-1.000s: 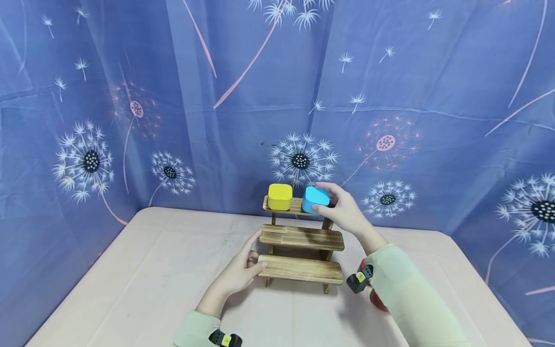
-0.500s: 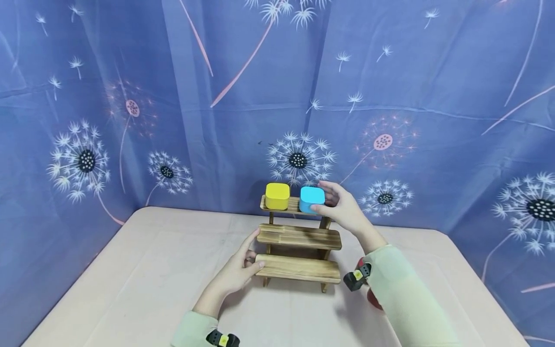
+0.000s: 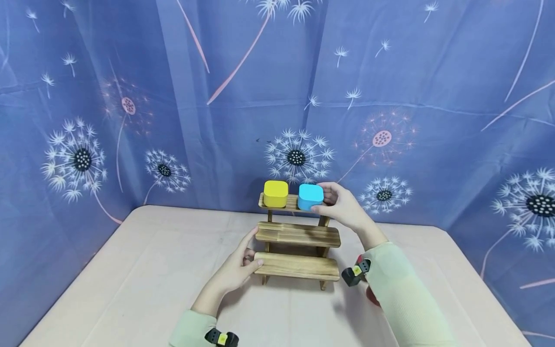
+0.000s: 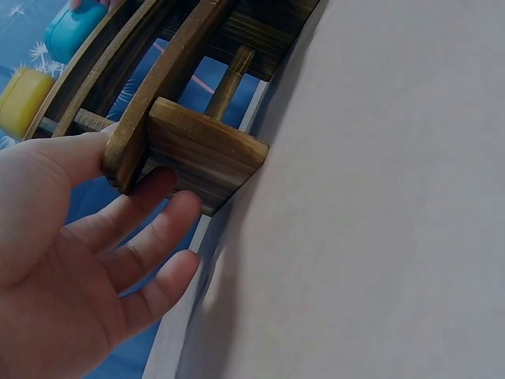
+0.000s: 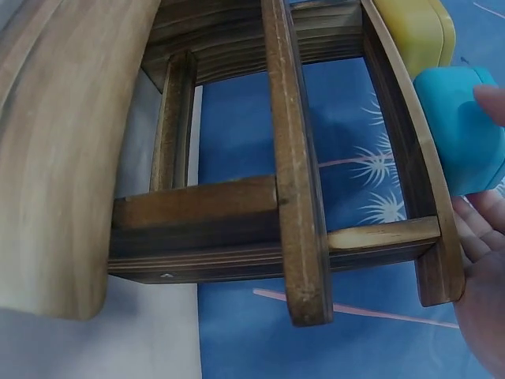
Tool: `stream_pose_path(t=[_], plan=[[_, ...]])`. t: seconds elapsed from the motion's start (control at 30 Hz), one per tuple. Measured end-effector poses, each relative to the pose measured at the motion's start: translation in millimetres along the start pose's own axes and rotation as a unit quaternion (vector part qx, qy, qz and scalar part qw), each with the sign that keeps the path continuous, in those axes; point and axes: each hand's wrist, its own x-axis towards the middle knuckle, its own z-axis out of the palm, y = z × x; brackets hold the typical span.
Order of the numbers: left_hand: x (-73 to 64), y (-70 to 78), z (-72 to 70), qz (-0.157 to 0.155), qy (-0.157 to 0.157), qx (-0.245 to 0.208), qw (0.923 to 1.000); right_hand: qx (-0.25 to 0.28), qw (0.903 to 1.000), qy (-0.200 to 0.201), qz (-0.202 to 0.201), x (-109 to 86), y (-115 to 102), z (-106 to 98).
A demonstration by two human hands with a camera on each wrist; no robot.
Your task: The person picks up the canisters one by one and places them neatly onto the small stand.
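Observation:
A three-tier wooden stand (image 3: 298, 234) stands on the table. On its top shelf sit a yellow rounded box (image 3: 275, 194) at left and a blue rounded box (image 3: 310, 197) at right. My left hand (image 3: 236, 270) holds the stand's left end, thumb on the lowest shelf and index finger at the middle one. The left wrist view shows the other fingers bent beside the shelf's end. My right hand (image 3: 347, 209) is at the blue box's right side. Its thumb touches the front corner; the other fingers lie loosely behind, partly hidden by the box.
A pale cloth-covered table (image 3: 151, 279) bears the stand. Behind it hangs a blue curtain (image 3: 225, 144) with dandelion prints. A red object (image 3: 373, 296) lies on the right, mostly hidden by my right sleeve.
The blue box has shifted slightly left, closer to the yellow one. My right fingers have slid from its back edge to its right side. The left hand stays on the stand.

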Motion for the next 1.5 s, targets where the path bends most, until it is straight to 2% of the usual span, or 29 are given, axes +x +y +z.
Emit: stream_pose_path(t=[0.17,0.5,0.77,0.97,1.1,1.2,1.5], plan=[[0.0,0.6,0.0,0.007,-0.005,0.002,1.0000,-0.008,1.0000,-0.003,0.001,0.4,-1.0,-0.4],[-0.5,3.2,0.5,-0.011,0.001,0.003,0.9999,-0.018,0.9998,-0.003,-0.009,3.1,3.5,1.7],[-8.1,25.2,0.3,-0.014,-0.008,-0.011,0.9998,-0.030,0.9995,-0.001,-0.014,1.7,1.6,3.3],[-5.0,14.7,0.5,-0.005,-0.005,-0.005,1.0000,-0.046,0.9989,0.005,-0.008,1.3,-0.6,4.2],[-3.7,11.7,0.4,-0.009,-0.002,0.006,0.9999,-0.054,0.9985,0.008,-0.004,2.0,-0.1,4.8],[-0.1,3.7,0.5,-0.016,0.000,0.006,0.9998,-0.060,0.9981,0.010,0.000,2.9,1.4,5.3],[-9.0,26.7,0.3,-0.001,-0.005,-0.005,1.0000,-0.063,0.9980,0.006,-0.004,2.2,0.3,5.7]])
